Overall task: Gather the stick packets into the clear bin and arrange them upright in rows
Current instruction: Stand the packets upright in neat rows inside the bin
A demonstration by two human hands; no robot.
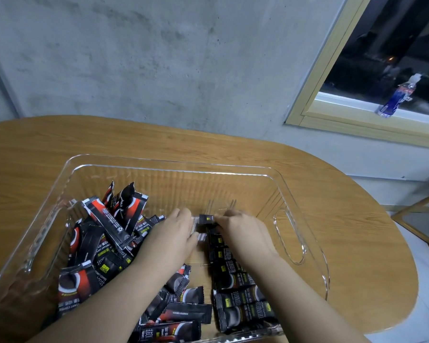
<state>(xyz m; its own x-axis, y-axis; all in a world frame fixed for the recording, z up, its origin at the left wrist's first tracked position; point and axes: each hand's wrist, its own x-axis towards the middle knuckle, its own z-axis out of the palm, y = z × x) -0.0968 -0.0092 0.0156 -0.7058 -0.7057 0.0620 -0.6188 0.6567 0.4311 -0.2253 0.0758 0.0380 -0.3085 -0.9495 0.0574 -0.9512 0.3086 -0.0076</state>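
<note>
A clear plastic bin (174,167) stands on the wooden table. Several black-and-red stick packets (104,238) lie in a loose heap in its left half. A row of packets (235,280) stands on edge along the right side, running from the front toward the back. Both my hands reach into the bin's middle. My left hand (174,233) and my right hand (240,229) pinch one black packet (206,220) between them at the far end of the row. My forearms hide some packets near the front.
The oval wooden table (344,243) ends close to the bin's right side and front. A concrete wall rises behind it. A plastic bottle (396,97) stands on the window sill at the upper right. The bin has handle cutouts (289,237) in its side walls.
</note>
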